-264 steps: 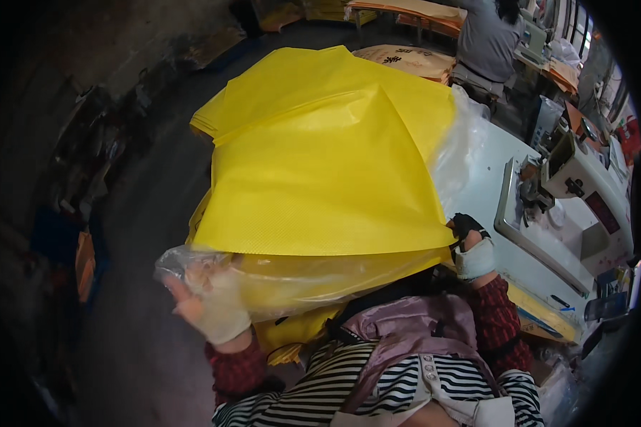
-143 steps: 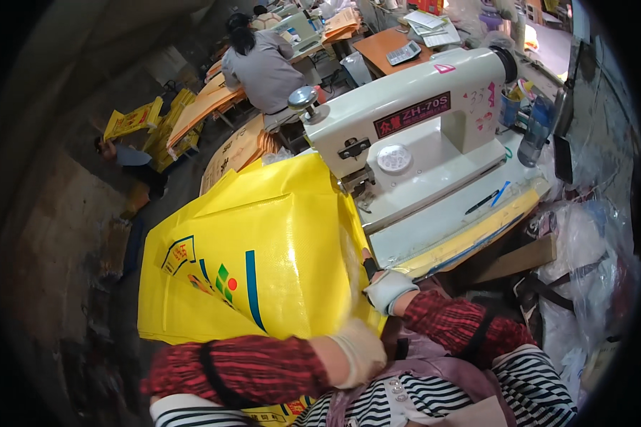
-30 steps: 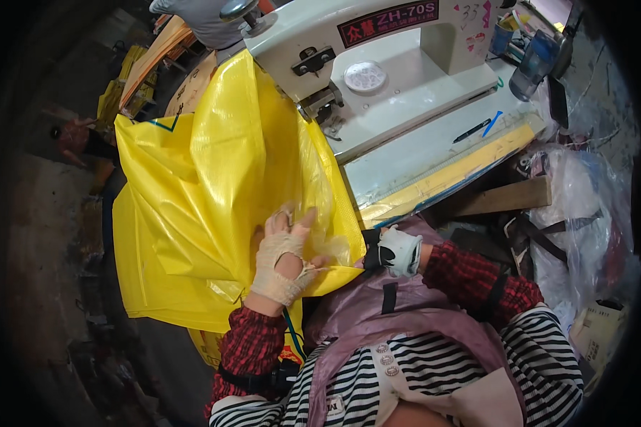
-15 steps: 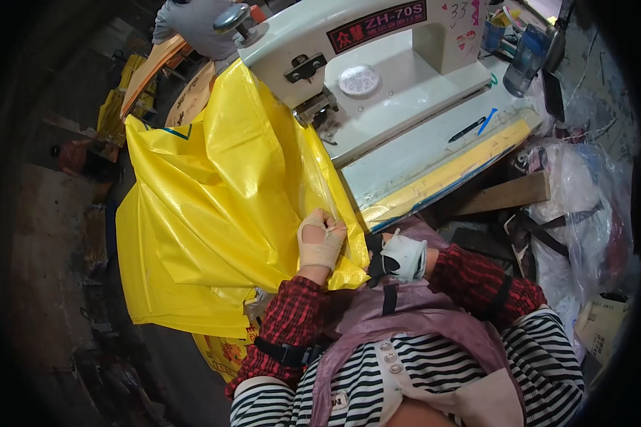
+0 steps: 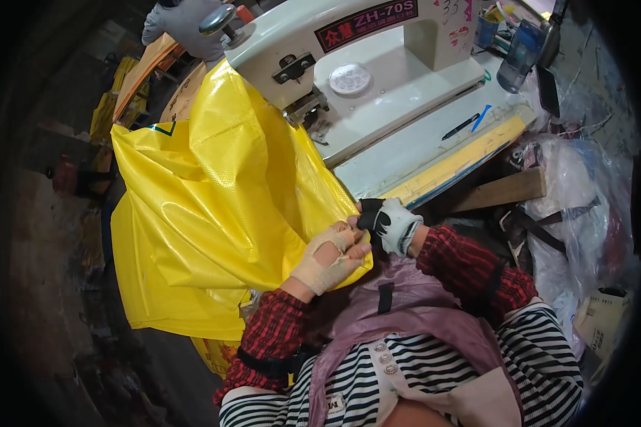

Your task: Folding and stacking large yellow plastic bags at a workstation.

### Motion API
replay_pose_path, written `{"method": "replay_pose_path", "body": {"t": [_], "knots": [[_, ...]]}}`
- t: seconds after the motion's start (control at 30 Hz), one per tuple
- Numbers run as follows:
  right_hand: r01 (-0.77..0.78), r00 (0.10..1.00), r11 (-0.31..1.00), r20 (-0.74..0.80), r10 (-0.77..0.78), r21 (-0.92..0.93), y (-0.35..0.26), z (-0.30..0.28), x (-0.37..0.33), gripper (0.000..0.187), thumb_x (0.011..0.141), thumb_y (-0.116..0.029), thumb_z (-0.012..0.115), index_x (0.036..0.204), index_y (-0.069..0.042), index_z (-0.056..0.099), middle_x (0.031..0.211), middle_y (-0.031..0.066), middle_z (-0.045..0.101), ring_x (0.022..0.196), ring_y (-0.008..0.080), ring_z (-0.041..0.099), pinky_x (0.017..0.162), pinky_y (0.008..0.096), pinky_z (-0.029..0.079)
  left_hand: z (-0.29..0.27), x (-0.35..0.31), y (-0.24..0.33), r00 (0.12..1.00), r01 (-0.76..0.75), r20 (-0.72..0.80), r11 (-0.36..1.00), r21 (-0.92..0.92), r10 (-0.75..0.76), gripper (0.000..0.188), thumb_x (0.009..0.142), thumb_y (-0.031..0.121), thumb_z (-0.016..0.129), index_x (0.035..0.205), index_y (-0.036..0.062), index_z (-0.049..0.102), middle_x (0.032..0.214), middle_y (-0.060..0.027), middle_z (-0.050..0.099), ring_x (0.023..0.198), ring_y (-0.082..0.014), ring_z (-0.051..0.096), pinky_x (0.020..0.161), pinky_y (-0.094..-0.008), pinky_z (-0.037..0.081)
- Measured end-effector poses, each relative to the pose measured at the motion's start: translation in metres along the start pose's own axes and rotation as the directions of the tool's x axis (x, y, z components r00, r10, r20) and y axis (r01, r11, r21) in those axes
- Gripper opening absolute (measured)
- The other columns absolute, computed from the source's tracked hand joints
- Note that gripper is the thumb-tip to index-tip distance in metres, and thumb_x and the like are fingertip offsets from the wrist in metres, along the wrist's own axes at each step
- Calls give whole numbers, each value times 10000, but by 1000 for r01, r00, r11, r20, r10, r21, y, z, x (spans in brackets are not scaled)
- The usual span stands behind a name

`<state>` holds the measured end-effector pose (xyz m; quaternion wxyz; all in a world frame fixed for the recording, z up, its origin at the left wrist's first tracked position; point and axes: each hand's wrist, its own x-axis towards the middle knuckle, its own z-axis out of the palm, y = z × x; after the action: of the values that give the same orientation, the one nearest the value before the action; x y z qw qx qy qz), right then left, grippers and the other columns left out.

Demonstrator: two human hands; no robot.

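Observation:
A large yellow woven plastic bag (image 5: 214, 192) hangs in folds over the left side, its upper part under the head of a white sewing machine (image 5: 377, 107). My left hand (image 5: 327, 262), in a beige fingerless glove, is closed on the bag near its lower right corner. Right beside it, my right hand (image 5: 390, 224), in a white and black glove, pinches the bag's right edge. The fingertips of both hands nearly meet there. Part of the right fingers is hidden by the bag and the glove.
A black pen (image 5: 461, 127) and a blue stick (image 5: 481, 118) lie on the machine table, near a phone (image 5: 547, 92) and a clear bottle (image 5: 518, 60). A wooden bar (image 5: 502, 191) and clear plastic bags (image 5: 559, 185) are at right. Another person (image 5: 185, 28) is at the far left.
My right hand has moved up and left onto the bag's edge. My left hand has shifted slightly down and turned toward it, drawing the corner along. The view has shifted a little.

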<state>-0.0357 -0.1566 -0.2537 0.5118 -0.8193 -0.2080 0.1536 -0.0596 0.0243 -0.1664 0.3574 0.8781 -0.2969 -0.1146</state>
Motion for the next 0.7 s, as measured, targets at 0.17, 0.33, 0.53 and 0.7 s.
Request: {"method": "replay_pose_path", "body": {"t": [0.17, 0.33, 0.53, 0.7], "knots": [[-180, 962, 838, 87, 260, -514, -42, 12, 11, 321, 862, -417, 536, 970, -155, 687, 784, 184, 639, 761, 337, 646, 656, 436, 503, -39, 8, 69, 812, -117, 551, 872, 475, -191, 428, 768, 523, 594, 760, 101, 661, 719, -99, 638, 708, -291, 611, 688, -395, 392], [-225, 952, 876, 95, 291, -426, -32, 20, 8, 356, 907, -464, 451, 1006, -216, 687, 870, 201, 634, 811, 357, 634, 697, 457, 504, -4, 0, 78, 662, -316, 712, 776, 547, -232, 129, 720, 261, 600, 671, 180, 688, 650, -64, 644, 646, -248, 608, 616, -397, 354], [-130, 964, 856, 138, 227, -501, -45, 2, 46, 376, 914, -460, 434, 1023, -202, 684, 894, 197, 638, 856, 368, 626, 744, 442, 502, -31, 29, 61, 661, -289, 712, 796, 532, -236, 149, 701, 301, 642, 669, 163, 689, 676, -61, 660, 690, -241, 636, 627, -387, 401], [-192, 969, 840, 34, 243, -508, -33, -5, 92, 470, 852, -496, 515, 972, -70, 672, 964, 219, 637, 868, 388, 622, 764, 434, 498, -42, 56, 34, 765, -218, 534, 634, 742, -361, 235, 735, 394, 664, 769, 166, 712, 767, -36, 686, 769, -226, 656, 656, -370, 432]]}}
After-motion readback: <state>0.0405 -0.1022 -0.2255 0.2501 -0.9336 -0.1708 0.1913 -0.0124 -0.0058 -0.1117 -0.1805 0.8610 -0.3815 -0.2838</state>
